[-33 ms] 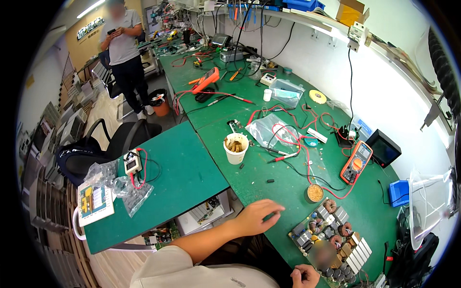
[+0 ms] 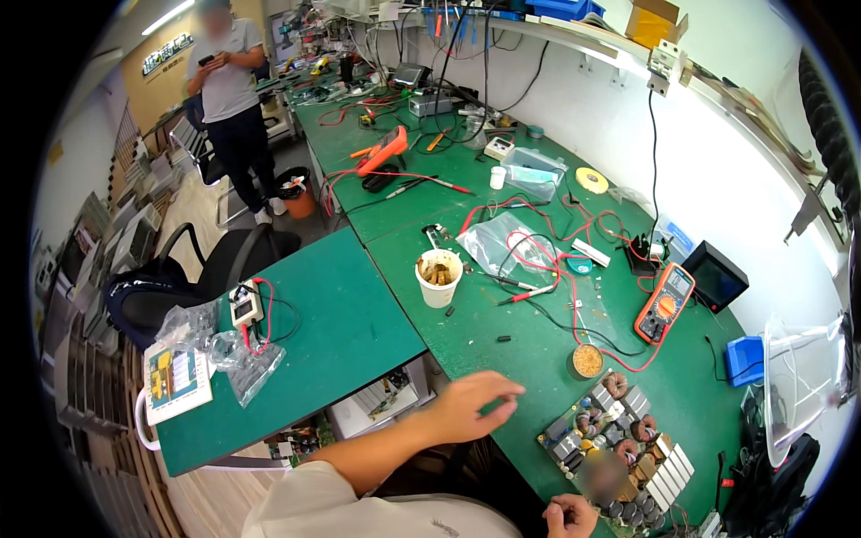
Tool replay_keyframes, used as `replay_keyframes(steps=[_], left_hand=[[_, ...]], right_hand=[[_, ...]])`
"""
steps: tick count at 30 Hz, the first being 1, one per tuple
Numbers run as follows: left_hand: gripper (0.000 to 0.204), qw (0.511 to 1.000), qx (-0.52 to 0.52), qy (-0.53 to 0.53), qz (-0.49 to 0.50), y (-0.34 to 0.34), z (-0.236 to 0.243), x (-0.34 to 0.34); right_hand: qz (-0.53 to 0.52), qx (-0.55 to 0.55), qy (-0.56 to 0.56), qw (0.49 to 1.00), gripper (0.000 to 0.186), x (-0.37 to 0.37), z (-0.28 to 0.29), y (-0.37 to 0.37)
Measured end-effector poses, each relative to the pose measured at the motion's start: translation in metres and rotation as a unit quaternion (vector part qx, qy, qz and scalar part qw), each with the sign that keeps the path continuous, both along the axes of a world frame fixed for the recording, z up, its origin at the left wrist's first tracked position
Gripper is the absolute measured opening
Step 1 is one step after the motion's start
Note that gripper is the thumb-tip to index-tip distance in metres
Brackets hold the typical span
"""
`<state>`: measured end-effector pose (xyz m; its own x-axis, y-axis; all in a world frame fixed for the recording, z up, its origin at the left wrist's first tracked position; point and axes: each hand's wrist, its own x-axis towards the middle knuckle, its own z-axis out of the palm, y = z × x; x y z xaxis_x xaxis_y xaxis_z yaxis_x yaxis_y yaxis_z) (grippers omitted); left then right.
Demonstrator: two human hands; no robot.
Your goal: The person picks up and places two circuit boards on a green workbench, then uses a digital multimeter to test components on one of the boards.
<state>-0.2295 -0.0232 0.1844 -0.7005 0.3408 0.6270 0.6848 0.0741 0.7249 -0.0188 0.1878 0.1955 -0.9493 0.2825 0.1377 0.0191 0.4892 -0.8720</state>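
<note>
My left hand [image 2: 473,405] hovers over the near edge of the green bench, its thumb apart from the loosely bent fingers and nothing visible in it. Low in the view, my right hand [image 2: 571,517] is closed, fingers curled in and thumb against them; what it may hold is hidden. Beside it lies a circuit board [image 2: 619,453] crowded with copper coils, capacitors and pale metal heat sinks; part of the board is blurred. A small round tin [image 2: 587,361] with a tan filling stands just beyond the board. Farther off, a white paper cup [image 2: 439,285] contains brown stubs.
An orange multimeter [image 2: 665,303] with red and black leads rests at the right, near a black box-shaped device [image 2: 715,276]. A clear plastic bag [image 2: 502,242] lies mid-bench. On the left table sits a small tester [image 2: 246,305]. Another person [image 2: 229,81] stands at the back holding a phone.
My left hand has shifted slightly to the left. My right hand, the board and the other bench items stay in place.
</note>
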Motion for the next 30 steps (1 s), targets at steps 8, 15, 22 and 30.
replay_keyframes(steps=[8,15,22,30], left_hand=[[0.024,0.979,0.044,0.049,0.191,-0.14,0.12,-0.13],[0.042,0.926,-0.247,0.071,0.275,-0.131,0.049,-0.351],[0.05,0.801,-0.441,0.02,0.403,-0.123,-0.019,-0.546],[0.046,0.762,-0.455,-0.178,0.426,-0.134,-0.041,-0.634]], right_hand=[[0.013,-0.02,-0.056,0.998,0.013,-0.009,0.002,0.002],[-0.011,-0.064,-0.141,0.988,0.011,-0.023,0.008,-0.004],[-0.096,-0.14,-0.134,0.976,0.009,-0.013,-0.016,0.0],[-0.137,-0.114,-0.168,0.969,0.014,-0.02,-0.008,0.003]])
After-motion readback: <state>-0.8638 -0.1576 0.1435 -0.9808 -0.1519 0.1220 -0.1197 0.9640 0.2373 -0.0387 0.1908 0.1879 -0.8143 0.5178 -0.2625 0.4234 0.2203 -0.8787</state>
